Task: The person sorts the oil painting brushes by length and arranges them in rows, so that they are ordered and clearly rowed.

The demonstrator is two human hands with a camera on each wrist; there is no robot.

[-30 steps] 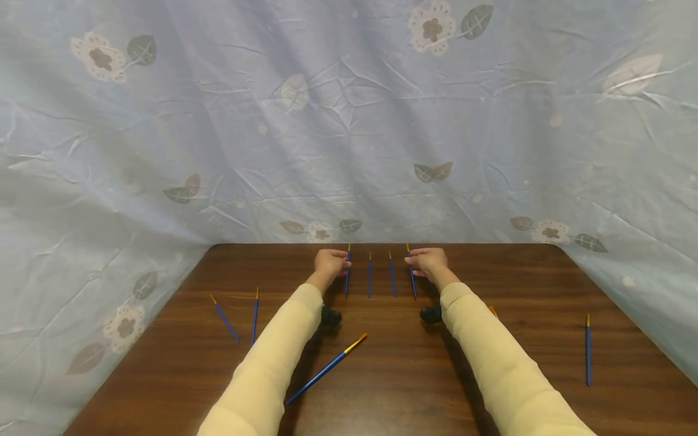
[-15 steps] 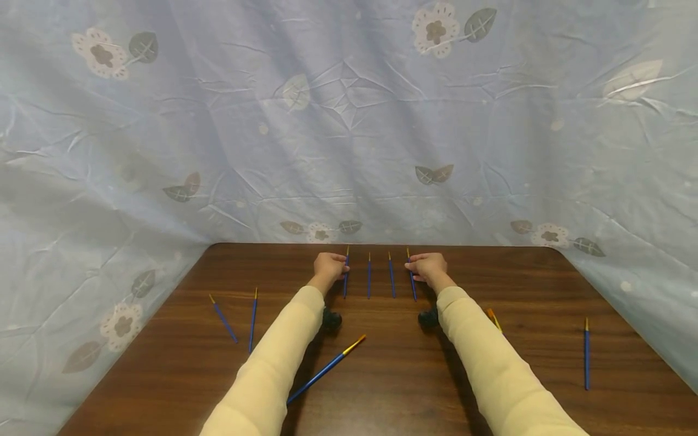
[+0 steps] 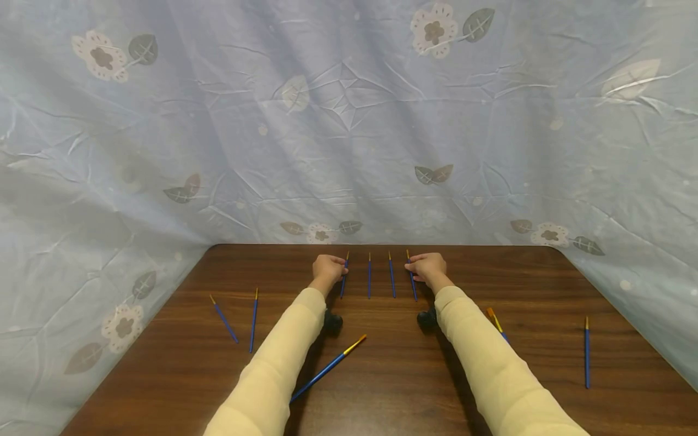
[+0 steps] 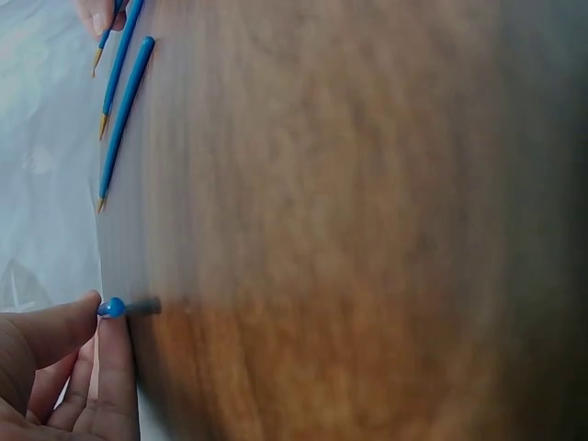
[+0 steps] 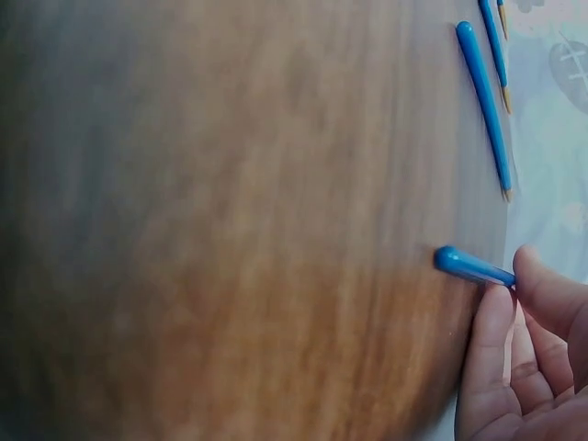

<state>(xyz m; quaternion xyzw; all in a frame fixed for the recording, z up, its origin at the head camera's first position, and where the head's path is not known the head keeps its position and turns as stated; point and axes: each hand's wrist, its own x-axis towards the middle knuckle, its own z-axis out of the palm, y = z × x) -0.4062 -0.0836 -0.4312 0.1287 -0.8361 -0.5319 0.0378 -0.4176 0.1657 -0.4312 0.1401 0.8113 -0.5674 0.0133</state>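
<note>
Near the table's far edge, my left hand pinches a thin blue paintbrush between thumb and fingers. My right hand pinches a similar paintbrush on the other side. Between the hands lie two more slim paintbrushes, a left one and a right one, tips pointing away. In the left wrist view the held brush's rounded blue handle end faces the camera, its tip hidden. The right wrist view shows the other held handle slanting into the fingers, which hide its tip.
On the brown table, two thin paintbrushes lie at left, one slanted and one straighter. A larger brush lies in front; a flat-tipped brush is partly behind the right sleeve. Another brush lies far right. A curtain hangs behind.
Both held paintbrushes have come slightly nearer, their tips now about level with the middle two. The left brush's handle end has swung a little left. Both hands keep their pinch.
</note>
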